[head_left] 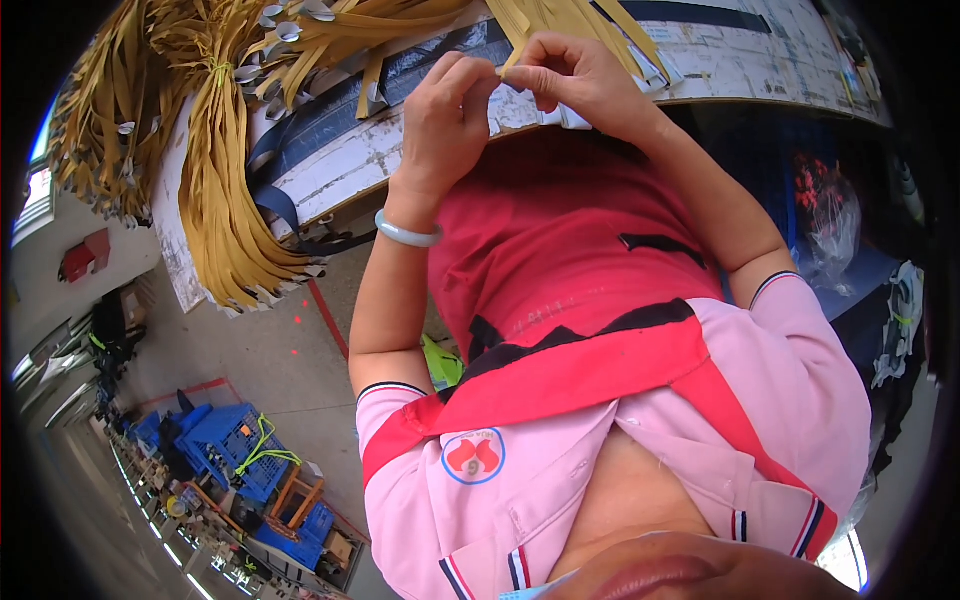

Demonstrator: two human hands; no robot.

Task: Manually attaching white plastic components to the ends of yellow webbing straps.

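Note:
Above the table's front edge my left hand (445, 125) and my right hand (585, 85) meet fingertip to fingertip. Both are closed in a pinch. A narrow yellow strap (513, 48) reaches down to the fingertips; the bit between them is small and mostly hidden by the fingers. Beyond my right hand lie more flat yellow straps (632, 32), with whitish ends near the edge. To the left of my left hand, a large tied bundle of yellow straps (215, 190) hangs over the table's corner, its pale tips downward.
The worn white tabletop (735, 70) carries a dark blue band (310, 140), which loops off the front edge. More yellow straps (110, 110) are heaped at the far left. Blue crates (235, 450) stand on the floor behind left. A clear plastic bag (832, 225) hangs at right.

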